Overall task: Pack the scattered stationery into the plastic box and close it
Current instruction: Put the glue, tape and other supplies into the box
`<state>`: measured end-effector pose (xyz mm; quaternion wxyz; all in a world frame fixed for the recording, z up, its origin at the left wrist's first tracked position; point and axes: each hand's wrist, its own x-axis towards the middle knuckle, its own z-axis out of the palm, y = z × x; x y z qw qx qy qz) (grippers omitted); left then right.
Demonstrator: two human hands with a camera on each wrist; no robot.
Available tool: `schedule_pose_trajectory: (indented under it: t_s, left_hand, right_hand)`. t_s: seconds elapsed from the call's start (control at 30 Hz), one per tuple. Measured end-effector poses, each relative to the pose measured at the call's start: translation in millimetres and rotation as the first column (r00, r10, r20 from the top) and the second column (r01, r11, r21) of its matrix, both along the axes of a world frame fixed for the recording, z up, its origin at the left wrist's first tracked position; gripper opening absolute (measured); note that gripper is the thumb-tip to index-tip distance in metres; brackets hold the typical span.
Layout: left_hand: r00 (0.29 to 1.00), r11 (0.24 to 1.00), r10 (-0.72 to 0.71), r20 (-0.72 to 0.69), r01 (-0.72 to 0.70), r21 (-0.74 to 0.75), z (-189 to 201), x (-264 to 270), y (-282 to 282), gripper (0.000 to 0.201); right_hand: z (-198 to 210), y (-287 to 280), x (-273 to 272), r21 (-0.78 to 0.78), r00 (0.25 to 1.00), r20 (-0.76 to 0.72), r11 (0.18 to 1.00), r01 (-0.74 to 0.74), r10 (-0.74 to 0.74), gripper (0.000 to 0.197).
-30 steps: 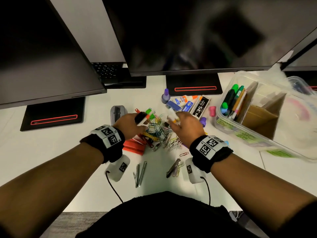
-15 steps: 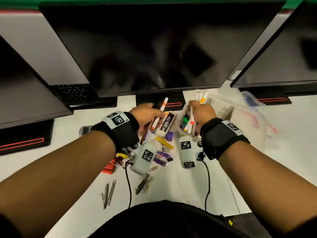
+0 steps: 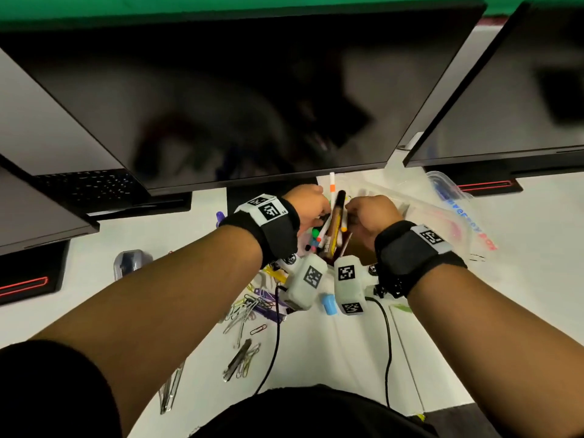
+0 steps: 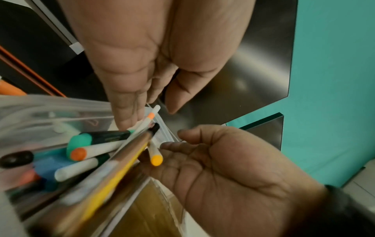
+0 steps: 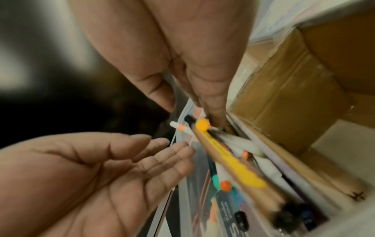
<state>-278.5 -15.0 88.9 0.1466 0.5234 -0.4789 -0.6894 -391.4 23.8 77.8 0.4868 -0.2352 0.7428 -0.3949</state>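
Observation:
The clear plastic box (image 3: 414, 200) stands under the middle monitor, and both hands meet over it. Several markers lean in its near compartment: a white marker with an orange band (image 3: 332, 184) (image 4: 151, 115), a brown and yellow pen (image 3: 337, 216) (image 5: 233, 165), and a yellow-capped pen (image 4: 156, 160) (image 5: 202, 125). My left hand (image 3: 316, 210) (image 4: 149, 112) has straight fingers that touch the white marker's end. My right hand (image 3: 354, 213) (image 5: 192, 115) is also open, one fingertip at the yellow cap. Neither hand grips anything. A cardboard insert (image 5: 294, 80) fills the box's other side.
Paper clips (image 3: 243, 311), dark metal clips (image 3: 240, 358), a blue cap (image 3: 328, 305), metal tweezers (image 3: 170, 390) and a grey stapler (image 3: 129, 263) lie on the white desk. The box lid (image 3: 458, 216) lies to the right. Three monitors (image 3: 221, 90) hang low over the back.
Both hands carried markers from the clip pile up to the box. They gripped them half a second ago; now the fingers are straight and the markers lean in the box.

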Motion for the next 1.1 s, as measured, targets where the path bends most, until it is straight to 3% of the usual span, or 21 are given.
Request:
schedule_pose_trajectory:
  t_s: [0.13,0.23,0.3,0.4,0.47,0.53,0.7,0.73,0.8,0.87,0.9,0.97,1.03,1.1]
  left_hand:
    - [0.999,1.0,0.023,-0.043,-0.023,-0.014,-7.6,5.4,-4.9,0.044]
    - [0.999,0.998,0.01,-0.031,-0.012,-0.067,-9.5,19.2,-7.7,0.047]
    - [0.999,0.996,0.022,-0.033,-0.025,-0.082,-8.9,35.1,-10.1,0.043]
    - [0.997,0.992,0.079,-0.001,-0.078,-0.094,-8.5,65.1,-15.3,0.036]
    - [0.993,0.988,0.107,0.052,-0.1,-0.121,-10.2,87.6,-18.4,0.032]
    - [0.985,0.98,0.138,0.108,-0.12,-0.159,-12.7,112.7,-21.4,0.031]
    - [0.956,0.976,0.169,0.239,-0.129,-0.175,-19.3,178.3,-24.4,0.031]
    - [0.942,0.975,0.168,0.291,-0.115,-0.189,-21.5,190.4,-25.5,0.032]
    - [0.904,0.97,0.158,0.397,-0.068,-0.232,-26.4,214.9,-27.1,0.034]
    - [0.821,0.953,0.111,0.559,0.072,-0.295,-32.6,237.9,-27.7,0.039]
    - [0.737,0.934,0.071,0.672,0.188,-0.305,-36.1,247.9,-27.5,0.041]
    - [0.525,0.883,-0.002,0.851,0.4,-0.244,-43.4,264.4,-24.5,0.048]
    - [0.357,0.868,-0.06,0.932,0.481,-0.128,-54.1,275.3,-20.1,0.059]
    - [0.31,0.89,-0.101,0.945,0.452,-0.053,-65.8,282.6,-15.0,0.073]
  right_hand:
    - [-5.7,3.5,2.7,0.002,0.993,-0.077,0.996,-0.094,0.094,0.021]
    - [-6.7,5.7,13.6,0.021,0.938,-0.268,0.975,-0.223,0.22,0.013]
    - [-8.9,5.9,22.3,0.045,0.855,-0.423,0.95,-0.31,0.299,0.029]
    - [-8.2,0.4,30.3,0.134,0.644,-0.628,0.876,-0.463,0.436,0.044]
    - [-10.1,-5.2,30.5,0.257,0.536,-0.654,0.824,-0.505,0.533,0.047]
    - [-10.8,-7.3,32.3,0.38,0.417,-0.669,0.765,-0.521,0.616,0.037]
    - [-9.2,-6.5,44.6,0.574,0.167,-0.653,0.626,-0.528,0.739,0.037]
    - [-10.5,-8.1,45.6,0.576,0.144,-0.674,0.638,-0.512,0.724,0.038]
    - [-13.8,-10.0,50.0,0.506,0.197,-0.722,0.699,-0.505,0.664,0.039]
    - [-15.4,-7.1,59.3,0.372,0.265,-0.777,0.756,-0.538,0.571,0.043]
    - [-15.9,-3.6,64.8,0.326,0.294,-0.786,0.769,-0.55,0.543,0.048]
    - [-18.4,6.9,78.3,0.374,0.237,-0.782,0.739,-0.56,0.576,0.054]
    - [-28.1,20.7,88.7,0.507,0.127,-0.742,0.674,-0.538,0.659,0.057]
    - [-36.8,31.8,93.1,0.532,0.096,-0.728,0.648,-0.545,0.678,0.055]
